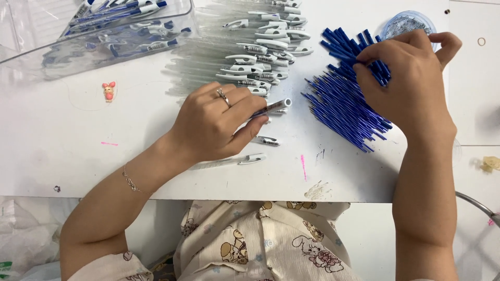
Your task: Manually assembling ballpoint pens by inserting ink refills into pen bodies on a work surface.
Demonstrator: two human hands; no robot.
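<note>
Clear pen barrel (276,106), tilted, beside fanned blue refills (344,104)

White counter (78,151) all over, with a few hot-pink marker streaks and a bit of blue ink smudged near the front edge, plus a tiny pink-and-cream bunny charm (108,90) off to the left. Deep blue refills (341,104) fanned out in a pile, frosted clear pen barrels (245,57) with white clips and black print, more of the same with blue bits in the see-through bin (99,36), and a clear lid (406,23) with something silvery-grey inside. Cream shirt (260,239) with a cartoon bear-and-bunny print in brown and pink, silver ring (223,97), thin silver bracelet (130,181).
</note>
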